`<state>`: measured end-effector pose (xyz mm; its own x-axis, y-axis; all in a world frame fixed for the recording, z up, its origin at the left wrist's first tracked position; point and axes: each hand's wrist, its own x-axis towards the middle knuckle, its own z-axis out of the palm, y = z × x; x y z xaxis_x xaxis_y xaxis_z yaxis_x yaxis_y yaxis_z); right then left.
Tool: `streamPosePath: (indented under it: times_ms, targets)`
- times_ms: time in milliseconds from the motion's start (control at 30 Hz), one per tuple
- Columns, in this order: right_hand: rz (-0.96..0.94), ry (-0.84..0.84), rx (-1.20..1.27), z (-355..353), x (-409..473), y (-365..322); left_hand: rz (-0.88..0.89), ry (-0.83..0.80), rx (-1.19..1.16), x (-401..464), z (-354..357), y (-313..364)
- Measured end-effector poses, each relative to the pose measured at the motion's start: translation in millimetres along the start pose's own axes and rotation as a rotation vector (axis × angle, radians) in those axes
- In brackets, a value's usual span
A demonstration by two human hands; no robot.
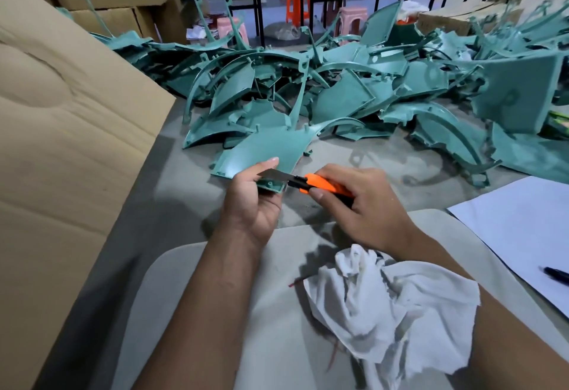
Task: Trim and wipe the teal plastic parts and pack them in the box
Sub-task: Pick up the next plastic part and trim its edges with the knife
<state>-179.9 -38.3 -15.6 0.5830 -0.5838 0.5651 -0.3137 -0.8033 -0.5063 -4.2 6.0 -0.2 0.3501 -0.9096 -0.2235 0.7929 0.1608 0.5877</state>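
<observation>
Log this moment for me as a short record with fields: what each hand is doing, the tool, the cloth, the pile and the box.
left hand: grips a teal plastic part at its near edge
right hand: holds an orange utility knife
blade: extended, at the part's near edge by the left fingers
white cloth: crumpled, lying near the right forearm, unused
pile of teal parts: heaped beyond the hands
cardboard box: at the left, inside not visible
paper sheet: at the right, pen on it

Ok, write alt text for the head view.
A left hand holds a teal plastic part while the right hand trims its edge with an orange utility knife. A white rag lies nearer, a heap of teal parts beyond.
</observation>
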Motion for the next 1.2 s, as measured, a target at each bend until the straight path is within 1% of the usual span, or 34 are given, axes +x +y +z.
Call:
streamPosePath:
  times_ms: [200, 333, 400, 433, 500, 600, 700, 833, 867, 967, 1000, 1033, 1067, 1100, 1133, 1167, 1200]
  targets:
    - [0.019, -0.017, -0.003, -2, -1, 1, 0.002, 0.027, -0.073, 0, 4, -6]
    - [-0.005, -0.011, 0.023, -5, -2, 0, -0.052, -0.032, -0.108, -9, 8, -5]
    - [0.010, 0.029, 0.005, -6, -2, 0, -0.101, -0.054, -0.142, -12, 9, -4]
    - [0.031, 0.074, -0.014, -6, -3, 1, -0.121, -0.059, -0.154, -13, 9, -3]
    - [0.093, 0.208, -0.052, -10, -2, 6, -0.137, -0.084, -0.169, -14, 7, -3]
    - [0.241, 0.422, -0.066, -19, -3, 16, -0.162, -0.143, -0.190, -15, 3, -1]
    - [0.388, 0.566, -0.107, -30, -5, 27, -0.146, -0.165, -0.150, -14, 1, -1]
    - [0.572, 0.663, -0.154, -46, -8, 43, -0.052, -0.215, -0.052, -13, -7, 4]
    - [0.627, 0.662, -0.156, -50, -9, 47, -0.034, -0.235, -0.022, -12, -11, 9]
    - [0.765, 0.589, -0.223, -58, -13, 54, 0.049, -0.308, 0.117, -11, -23, 27]
    - [0.782, 0.586, -0.242, -58, -13, 54, 0.111, -0.276, 0.209, -10, -27, 33]
    - [0.774, 0.603, -0.249, -58, -12, 53, 0.198, -0.171, 0.364, -7, -31, 37]
    - [0.739, 0.631, -0.239, -56, -10, 50, 0.288, -0.028, 0.525, -4, -34, 39]
    - [0.686, 0.656, -0.213, -53, -9, 45, 0.369, 0.113, 0.616, 0, -38, 40]
    - [0.627, 0.662, -0.186, -49, -7, 40, 0.436, 0.219, 0.615, 3, -39, 42]
    - [0.559, 0.642, -0.166, -44, -5, 35, 0.510, 0.259, 0.601, 6, -40, 43]
    - [0.489, 0.594, -0.149, -39, -3, 30, 0.608, 0.238, 0.625, 8, -39, 44]
